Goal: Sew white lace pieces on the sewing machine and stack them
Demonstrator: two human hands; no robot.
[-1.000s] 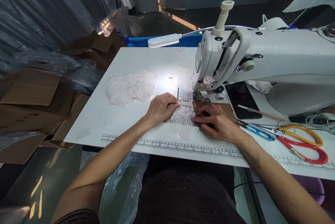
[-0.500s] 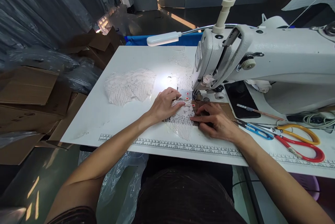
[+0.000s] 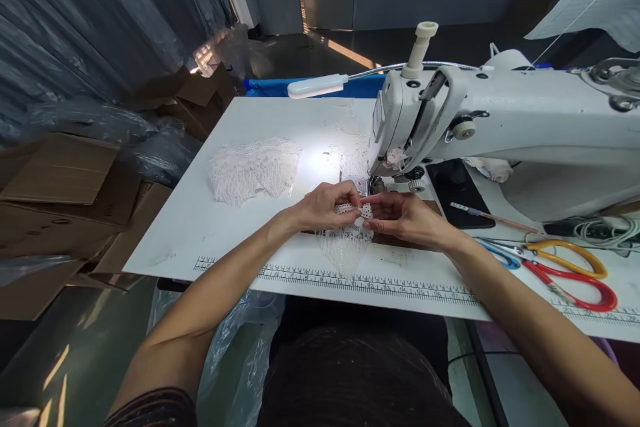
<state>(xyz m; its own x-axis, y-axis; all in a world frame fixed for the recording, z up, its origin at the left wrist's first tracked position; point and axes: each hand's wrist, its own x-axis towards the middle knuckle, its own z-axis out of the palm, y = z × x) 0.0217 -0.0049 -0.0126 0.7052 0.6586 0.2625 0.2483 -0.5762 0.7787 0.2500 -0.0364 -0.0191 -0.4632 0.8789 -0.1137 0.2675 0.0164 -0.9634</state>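
A strip of white lace [image 3: 345,250] hangs toward me over the table edge of the sewing machine's bed, its fringe spread near the printed ruler. My left hand [image 3: 330,206] pinches the lace's upper edge between thumb and fingers. Close against it, my right hand [image 3: 400,217] also closes thumb and fingertips on that edge. Both hands are just in front of the needle and presser foot [image 3: 375,185] of the white sewing machine [image 3: 450,114]. More lace [image 3: 353,154] lies behind the foot. What lies under my fingertips is partly hidden.
A separate lace piece [image 3: 255,170] lies at left on the white table [image 3: 200,227]. On the right are a black phone [image 3: 457,190], a seam-ripper-like tool [image 3: 473,209], red-handled scissors [image 3: 575,286] and yellow-handled scissors [image 3: 575,255]. Cardboard boxes [image 3: 65,194] stand left of the table.
My right hand has lifted from the brown plate and moved left to the lace edge. My hands have come together, and the lace edge is raised between them. The view has shifted slightly.
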